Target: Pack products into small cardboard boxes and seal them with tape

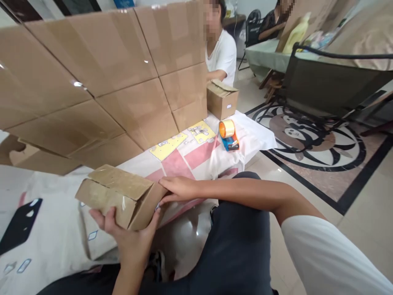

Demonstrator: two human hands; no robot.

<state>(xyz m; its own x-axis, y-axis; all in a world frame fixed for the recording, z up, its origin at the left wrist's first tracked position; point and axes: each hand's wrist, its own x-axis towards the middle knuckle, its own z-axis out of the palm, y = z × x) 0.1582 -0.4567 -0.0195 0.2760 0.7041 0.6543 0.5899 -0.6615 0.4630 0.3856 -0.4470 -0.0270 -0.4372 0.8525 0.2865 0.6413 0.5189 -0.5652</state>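
Observation:
A small brown cardboard box [115,186] is tilted over the near edge of the cloth-covered table, its top flaps folded in with a gap at the right end. My left hand [132,233] grips it from the near side, thumb along the right end and fingers over the top. At that right end, my right hand [179,189] has its fingers pressed against the cardboard. A small bluish-white patch shows between the thumbs, mostly hidden. Farther right lies a blue tape dispenser [229,141] with an orange-cored tape roll [227,128].
Stacked taped cartons [123,82] form a wall behind the box. Another small box [222,100] stands near a person in a white shirt [222,53]. A black phone-like slab [20,225] lies at left. A folding chair [337,90] stands on the right; another person sits farther back.

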